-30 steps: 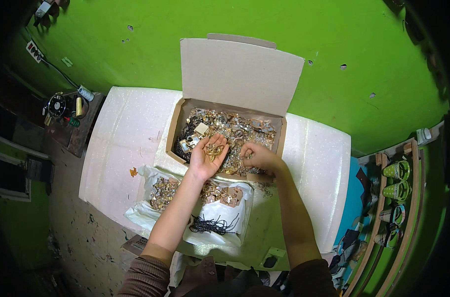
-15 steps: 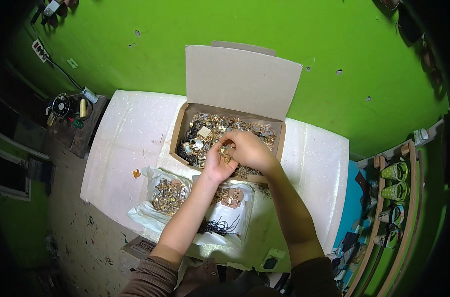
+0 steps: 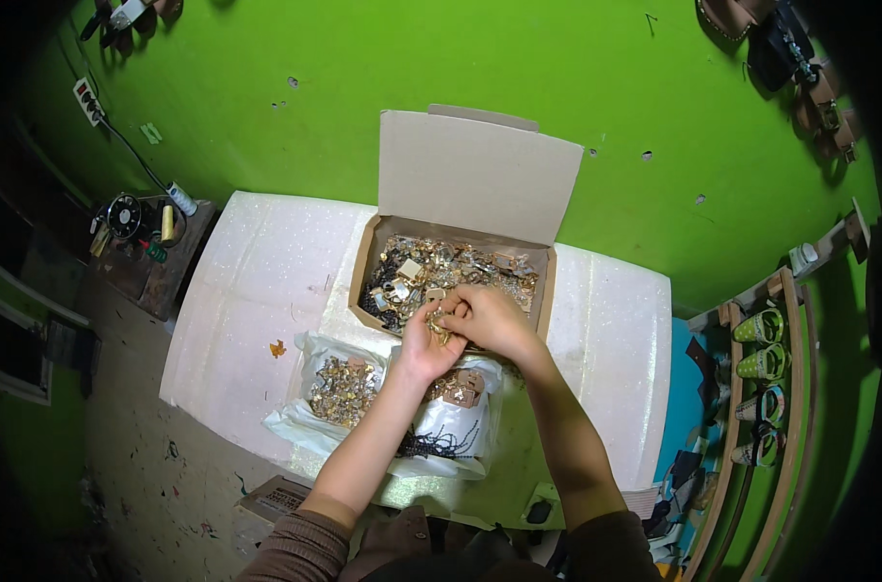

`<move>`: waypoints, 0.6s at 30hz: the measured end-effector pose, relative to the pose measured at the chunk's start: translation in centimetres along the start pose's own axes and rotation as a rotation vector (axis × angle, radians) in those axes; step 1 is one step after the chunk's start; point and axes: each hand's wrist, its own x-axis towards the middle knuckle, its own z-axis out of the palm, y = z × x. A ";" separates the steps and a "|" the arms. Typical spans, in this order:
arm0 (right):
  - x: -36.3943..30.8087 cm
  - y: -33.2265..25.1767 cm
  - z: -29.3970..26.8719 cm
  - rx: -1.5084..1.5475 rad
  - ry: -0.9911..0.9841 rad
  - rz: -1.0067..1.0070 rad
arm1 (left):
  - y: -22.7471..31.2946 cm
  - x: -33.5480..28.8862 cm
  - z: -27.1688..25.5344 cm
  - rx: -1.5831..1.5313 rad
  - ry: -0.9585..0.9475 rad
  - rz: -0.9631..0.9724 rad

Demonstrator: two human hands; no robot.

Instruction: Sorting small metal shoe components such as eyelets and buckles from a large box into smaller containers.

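An open cardboard box [image 3: 549, 291] holds a heap of small gold and silver metal fittings, with black beaded strands at its left side. Over its front edge, my left hand [image 3: 427, 351] is turned palm up, its fingers curled around small gold metal pieces [image 3: 440, 330]. My right hand [image 3: 491, 318] meets it from the right, fingertips pinched at those same pieces. A pale square piece [image 3: 412, 270] lies on the heap just beyond my fingers. The exact shape of the held pieces is partly hidden by my fingers.
Nearer me, a white-lined tray [image 3: 310, 356] contains more metal fittings; another lined tray [image 3: 463, 425] bears tan pieces and black beaded strands. The white sparkly table [image 3: 237, 291] stands against a green wall. Sandals [image 3: 759, 344] hang on a wooden rack at right.
The view has shifted, so the box and table sit slightly lower. Both hands stay together over the box front, fingers still working at the gold pieces.
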 end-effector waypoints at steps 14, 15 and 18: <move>-3.6 -9.3 8.5 0.148 0.037 -0.099 | 5.6 -11.3 -4.7 -0.075 0.099 -0.017; -3.7 -9.8 9.3 0.157 0.011 -0.070 | 6.3 -11.9 -5.3 -0.089 0.103 -0.049; -3.8 -11.5 11.9 0.179 0.020 -0.014 | 8.5 -13.3 -7.1 -0.037 0.073 -0.055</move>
